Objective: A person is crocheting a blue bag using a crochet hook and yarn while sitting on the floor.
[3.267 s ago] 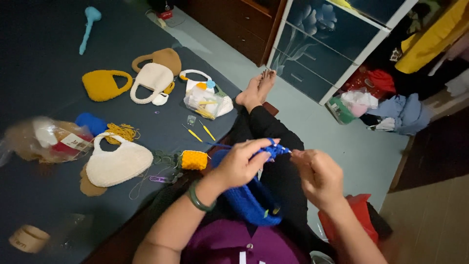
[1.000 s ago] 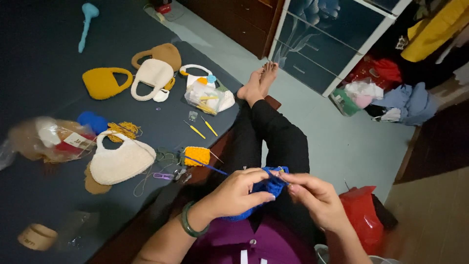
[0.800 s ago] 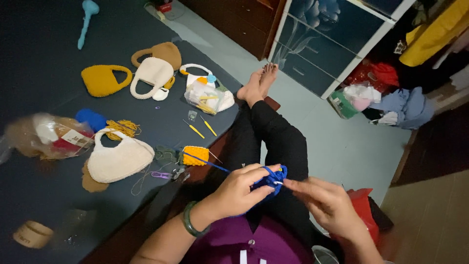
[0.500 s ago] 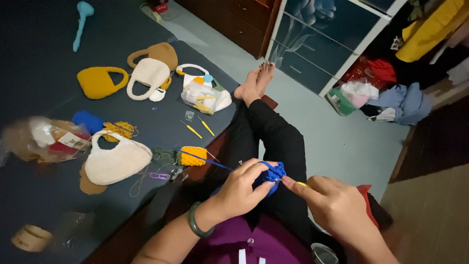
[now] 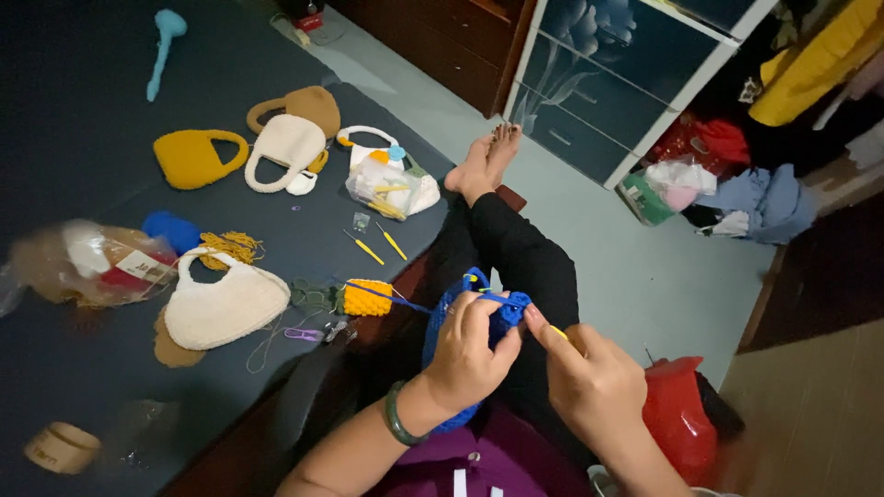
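My left hand grips a blue crochet piece over my lap, a green bangle on its wrist. My right hand pinches a yellow-handled crochet hook whose tip goes into the blue piece. A strand of blue yarn runs from the work toward a small orange crocheted piece on the dark mat. My legs in black trousers stretch out ahead, bare feet at the mat's edge.
On the dark mat lie several crocheted bags: white, yellow, cream, brown. A clear bag of supplies, spare hooks, a plastic package. A red object sits right of me; cabinet ahead.
My hands have drawn closer together on the blue piece. The right hand, which had pulled away to the right, has come back to the work with the hook.
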